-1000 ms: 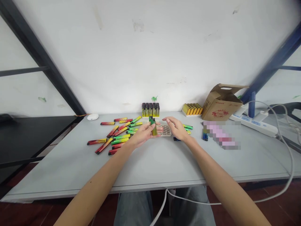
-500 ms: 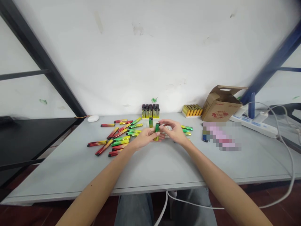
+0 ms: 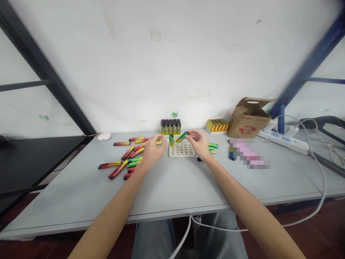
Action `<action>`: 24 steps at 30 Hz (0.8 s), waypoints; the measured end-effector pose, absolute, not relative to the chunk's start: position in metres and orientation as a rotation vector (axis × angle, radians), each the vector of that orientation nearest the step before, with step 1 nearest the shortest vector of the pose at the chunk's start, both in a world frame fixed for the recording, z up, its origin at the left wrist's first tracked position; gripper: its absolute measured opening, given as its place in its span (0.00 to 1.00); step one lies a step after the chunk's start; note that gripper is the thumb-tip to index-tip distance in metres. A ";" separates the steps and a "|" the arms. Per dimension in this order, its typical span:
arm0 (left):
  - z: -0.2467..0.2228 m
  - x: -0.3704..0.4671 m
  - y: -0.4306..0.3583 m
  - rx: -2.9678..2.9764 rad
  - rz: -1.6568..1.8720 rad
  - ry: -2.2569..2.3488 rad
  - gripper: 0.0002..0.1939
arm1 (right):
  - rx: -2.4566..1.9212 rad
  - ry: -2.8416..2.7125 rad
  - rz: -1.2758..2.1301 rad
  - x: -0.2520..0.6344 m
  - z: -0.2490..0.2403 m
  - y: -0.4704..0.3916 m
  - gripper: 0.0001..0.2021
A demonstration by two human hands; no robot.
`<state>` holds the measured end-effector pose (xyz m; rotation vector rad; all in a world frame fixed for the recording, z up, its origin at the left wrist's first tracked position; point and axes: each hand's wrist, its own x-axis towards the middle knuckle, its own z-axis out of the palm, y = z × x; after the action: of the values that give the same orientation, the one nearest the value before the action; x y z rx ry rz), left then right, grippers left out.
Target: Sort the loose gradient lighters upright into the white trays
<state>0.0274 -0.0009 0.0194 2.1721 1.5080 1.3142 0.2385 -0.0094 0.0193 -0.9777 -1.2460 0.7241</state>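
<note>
My right hand (image 3: 198, 144) grips a green and yellow lighter (image 3: 182, 137) by its dark top end, tilted above a white tray with honeycomb holes (image 3: 182, 153). One green and yellow lighter (image 3: 171, 140) stands upright in the tray's far left corner. To the left of the tray, my left hand (image 3: 154, 150) is open with its fingers slightly apart, over the loose lighters. A yellow lighter end (image 3: 159, 143) shows beside its fingertips. Several red and yellow lighters (image 3: 115, 173) lie scattered left of that hand, with green ones (image 3: 133, 164) partly hidden under the forearm.
Against the wall stand a tray of upright yellow lighters with dark tops (image 3: 170, 127) and a tray of orange-yellow ones (image 3: 217, 125). An open cardboard box (image 3: 248, 120), a power strip (image 3: 285, 141) and a blue lighter (image 3: 231, 154) are at right. A white case (image 3: 104, 136) sits at left.
My left hand has let go of the green and yellow lighter and moved left. My right hand now holds that lighter, raised and tilted, and the white tray has come into view.
</note>
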 end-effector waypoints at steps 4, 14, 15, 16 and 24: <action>0.006 0.028 0.002 2.533 0.923 1.669 0.23 | -1.051 -1.429 0.671 0.233 0.010 -0.001 0.11; -0.001 0.032 -0.003 2.726 0.663 1.645 0.24 | -1.219 -1.773 0.269 0.224 0.008 0.008 0.12; -0.001 0.032 -0.003 2.715 0.650 1.644 0.23 | -1.241 -1.793 0.250 0.222 0.008 0.007 0.12; -0.001 0.033 -0.004 2.695 0.630 1.646 0.23 | -1.257 -1.808 0.236 0.222 0.009 0.006 0.13; -0.001 0.040 -0.011 2.533 0.497 1.664 0.22 | -1.347 -1.814 0.260 0.262 0.017 0.005 0.20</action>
<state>0.0402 -0.0107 -0.0010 2.5326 1.6644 0.4974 0.2622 0.0054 0.0174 -1.3465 -1.8140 0.2600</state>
